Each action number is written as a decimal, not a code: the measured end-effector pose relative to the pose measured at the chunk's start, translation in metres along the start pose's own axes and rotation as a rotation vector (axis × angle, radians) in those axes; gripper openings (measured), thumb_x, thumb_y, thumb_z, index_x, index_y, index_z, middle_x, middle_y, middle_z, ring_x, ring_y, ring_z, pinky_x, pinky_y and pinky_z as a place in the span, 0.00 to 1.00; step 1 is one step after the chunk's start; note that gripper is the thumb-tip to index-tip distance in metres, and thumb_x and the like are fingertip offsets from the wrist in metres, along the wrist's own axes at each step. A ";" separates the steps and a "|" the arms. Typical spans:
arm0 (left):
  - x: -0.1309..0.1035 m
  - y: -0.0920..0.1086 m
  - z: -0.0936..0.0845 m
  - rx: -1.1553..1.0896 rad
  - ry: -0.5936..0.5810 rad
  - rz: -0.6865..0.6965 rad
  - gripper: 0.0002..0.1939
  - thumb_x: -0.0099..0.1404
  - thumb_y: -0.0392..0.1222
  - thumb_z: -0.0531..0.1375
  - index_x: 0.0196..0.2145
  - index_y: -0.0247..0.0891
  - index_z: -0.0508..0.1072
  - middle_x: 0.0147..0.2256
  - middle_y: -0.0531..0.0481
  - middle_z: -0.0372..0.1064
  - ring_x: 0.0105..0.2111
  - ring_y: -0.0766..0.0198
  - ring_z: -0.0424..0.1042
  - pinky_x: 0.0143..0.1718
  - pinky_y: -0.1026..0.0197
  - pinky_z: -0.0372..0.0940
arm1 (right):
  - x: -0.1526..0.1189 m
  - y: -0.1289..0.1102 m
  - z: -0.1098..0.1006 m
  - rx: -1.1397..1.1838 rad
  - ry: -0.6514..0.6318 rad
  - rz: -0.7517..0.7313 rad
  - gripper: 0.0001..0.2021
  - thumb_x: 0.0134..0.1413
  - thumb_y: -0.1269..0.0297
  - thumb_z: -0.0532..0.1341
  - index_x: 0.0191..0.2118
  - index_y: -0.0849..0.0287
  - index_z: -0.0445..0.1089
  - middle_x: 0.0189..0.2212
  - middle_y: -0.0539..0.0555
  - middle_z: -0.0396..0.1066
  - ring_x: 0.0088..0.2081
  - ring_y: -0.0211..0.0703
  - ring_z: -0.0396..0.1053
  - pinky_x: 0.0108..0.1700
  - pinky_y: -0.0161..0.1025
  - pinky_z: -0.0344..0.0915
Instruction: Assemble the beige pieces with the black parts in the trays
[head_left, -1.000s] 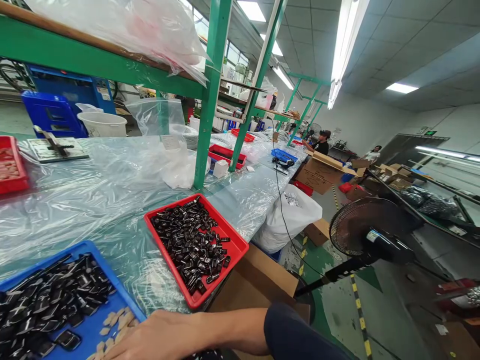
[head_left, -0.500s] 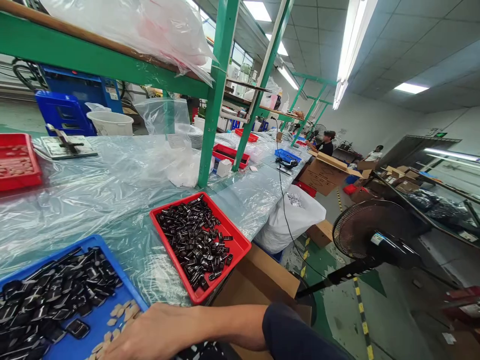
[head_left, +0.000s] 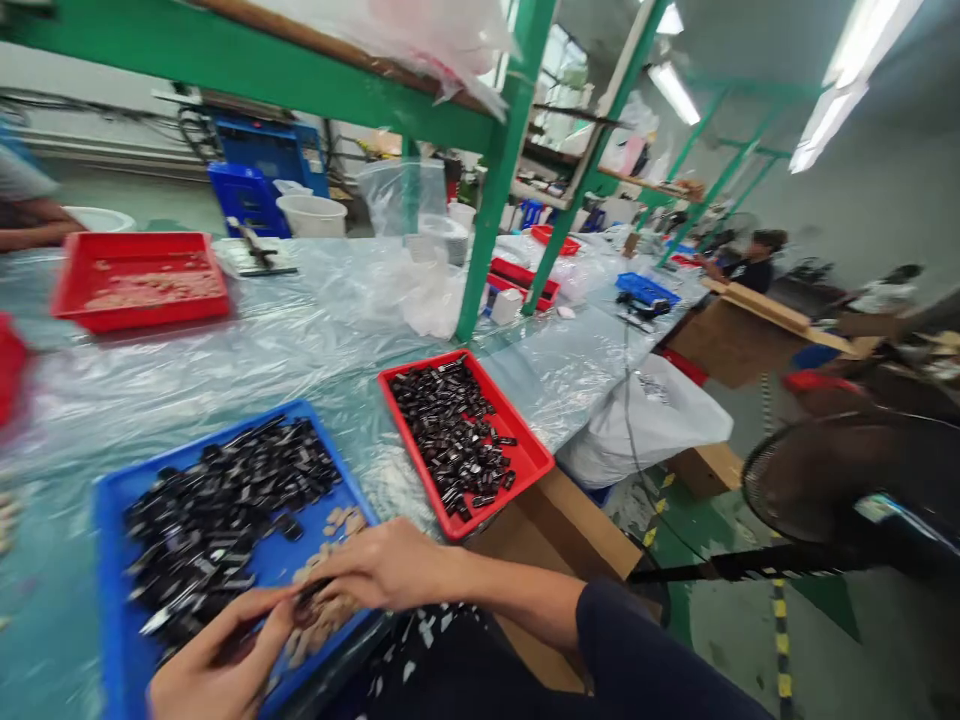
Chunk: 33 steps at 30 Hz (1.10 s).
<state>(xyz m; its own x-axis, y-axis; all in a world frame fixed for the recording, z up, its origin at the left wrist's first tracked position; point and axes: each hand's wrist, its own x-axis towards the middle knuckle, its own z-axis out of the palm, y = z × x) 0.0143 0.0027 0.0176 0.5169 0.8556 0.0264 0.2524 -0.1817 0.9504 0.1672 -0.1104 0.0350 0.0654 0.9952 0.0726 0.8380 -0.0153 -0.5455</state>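
Note:
My left hand [head_left: 225, 650] is closed in a pinch on a small black part [head_left: 309, 592], at the lower left. From the other side my right hand [head_left: 386, 568] meets it, fingers closed on the same part, which they largely hide. Both hands are over the front of a blue tray [head_left: 105, 580]. In that tray lie a heap of glossy black parts [head_left: 240, 500] and, near my right hand, several small beige pieces [head_left: 319, 630]. A red tray [head_left: 534, 465] with smaller black parts [head_left: 454, 430] sits to the right of the blue one.
Further back on the plastic-covered table [head_left: 315, 350] stand a red tray of pale pieces [head_left: 142, 318] and a small clamp fixture [head_left: 259, 255]. Green shelf posts [head_left: 495, 200] rise behind. At right are a cardboard box [head_left: 577, 520], a white sack [head_left: 637, 430] and a fan [head_left: 847, 480]. Other people are farther off.
The view has swung left and down, so the trays appear further right. My left hand has come into view, and both hands now meet at a small black part.

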 end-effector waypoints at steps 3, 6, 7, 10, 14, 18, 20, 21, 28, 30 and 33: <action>-0.004 0.000 -0.003 -0.108 -0.009 -0.094 0.20 0.48 0.60 0.66 0.26 0.40 0.77 0.22 0.53 0.75 0.24 0.57 0.76 0.27 0.60 0.74 | -0.008 0.005 0.006 0.138 0.109 -0.040 0.13 0.68 0.65 0.56 0.53 0.59 0.72 0.49 0.50 0.75 0.49 0.38 0.73 0.49 0.29 0.64; -0.007 0.000 0.003 -0.114 -0.024 -0.045 0.20 0.53 0.58 0.64 0.29 0.36 0.76 0.24 0.49 0.75 0.23 0.59 0.75 0.27 0.62 0.72 | -0.020 0.025 -0.002 0.150 0.235 0.049 0.12 0.66 0.65 0.57 0.50 0.56 0.74 0.46 0.51 0.77 0.46 0.40 0.75 0.50 0.32 0.66; -0.008 0.000 0.005 -0.051 -0.095 0.001 0.19 0.55 0.57 0.64 0.29 0.36 0.77 0.25 0.48 0.76 0.24 0.59 0.75 0.28 0.63 0.72 | -0.026 0.035 -0.008 0.110 0.278 0.124 0.11 0.66 0.65 0.57 0.49 0.55 0.74 0.46 0.51 0.77 0.45 0.41 0.75 0.50 0.34 0.67; -0.001 -0.007 0.004 0.192 -0.413 0.176 0.17 0.59 0.55 0.61 0.33 0.38 0.79 0.35 0.46 0.79 0.33 0.57 0.77 0.36 0.61 0.72 | -0.048 0.072 -0.034 -0.091 0.287 0.368 0.12 0.63 0.66 0.58 0.50 0.56 0.74 0.46 0.55 0.76 0.46 0.47 0.74 0.50 0.42 0.69; 0.033 -0.021 -0.020 0.487 -0.470 0.213 0.18 0.63 0.54 0.57 0.42 0.41 0.78 0.44 0.46 0.77 0.44 0.54 0.76 0.48 0.57 0.69 | -0.077 0.111 -0.061 -0.313 0.214 0.404 0.23 0.59 0.62 0.61 0.60 0.56 0.64 0.52 0.60 0.70 0.53 0.57 0.68 0.53 0.53 0.68; 0.069 -0.022 -0.038 0.782 -0.316 0.196 0.17 0.66 0.45 0.54 0.46 0.38 0.76 0.46 0.44 0.76 0.47 0.53 0.73 0.51 0.55 0.66 | -0.083 0.116 -0.054 -0.281 0.389 0.316 0.20 0.64 0.57 0.55 0.59 0.57 0.64 0.52 0.61 0.69 0.53 0.56 0.67 0.55 0.55 0.66; 0.078 -0.018 -0.032 0.902 -0.349 0.233 0.16 0.65 0.40 0.54 0.48 0.37 0.75 0.47 0.43 0.75 0.49 0.53 0.71 0.53 0.56 0.64 | -0.075 0.108 -0.042 -0.190 0.413 0.252 0.18 0.66 0.56 0.53 0.56 0.57 0.66 0.51 0.60 0.70 0.52 0.54 0.68 0.56 0.54 0.66; 0.081 -0.017 -0.026 0.954 -0.391 0.262 0.17 0.64 0.37 0.56 0.49 0.36 0.75 0.47 0.43 0.74 0.50 0.53 0.70 0.53 0.55 0.64 | -0.069 0.101 -0.035 -0.137 0.403 0.217 0.17 0.66 0.56 0.53 0.55 0.57 0.67 0.50 0.60 0.71 0.52 0.53 0.69 0.56 0.53 0.66; 0.082 -0.031 0.011 1.082 -0.501 0.453 0.11 0.65 0.34 0.57 0.42 0.36 0.78 0.46 0.40 0.70 0.50 0.51 0.66 0.50 0.51 0.63 | -0.038 0.047 -0.014 0.142 0.252 0.029 0.12 0.67 0.59 0.54 0.48 0.55 0.71 0.46 0.57 0.74 0.48 0.49 0.71 0.52 0.46 0.67; 0.076 -0.029 0.007 0.968 -0.440 0.487 0.10 0.65 0.38 0.59 0.43 0.36 0.77 0.44 0.41 0.71 0.49 0.52 0.67 0.51 0.52 0.63 | -0.033 0.037 -0.011 0.226 0.230 0.054 0.12 0.67 0.59 0.54 0.47 0.55 0.72 0.44 0.56 0.75 0.45 0.47 0.72 0.50 0.44 0.67; 0.059 -0.013 -0.001 0.754 -0.392 0.507 0.12 0.68 0.42 0.58 0.47 0.37 0.73 0.41 0.45 0.73 0.43 0.58 0.71 0.46 0.57 0.65 | -0.025 0.028 -0.002 0.417 0.209 0.218 0.14 0.65 0.56 0.55 0.47 0.57 0.72 0.41 0.56 0.76 0.38 0.45 0.73 0.44 0.42 0.69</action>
<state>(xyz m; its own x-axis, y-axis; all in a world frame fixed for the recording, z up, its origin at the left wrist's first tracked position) 0.0409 0.0555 0.0073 0.9075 0.3953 0.1419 0.3110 -0.8596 0.4055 0.1901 -0.1356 0.0198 0.3572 0.9319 0.0625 0.5081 -0.1378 -0.8502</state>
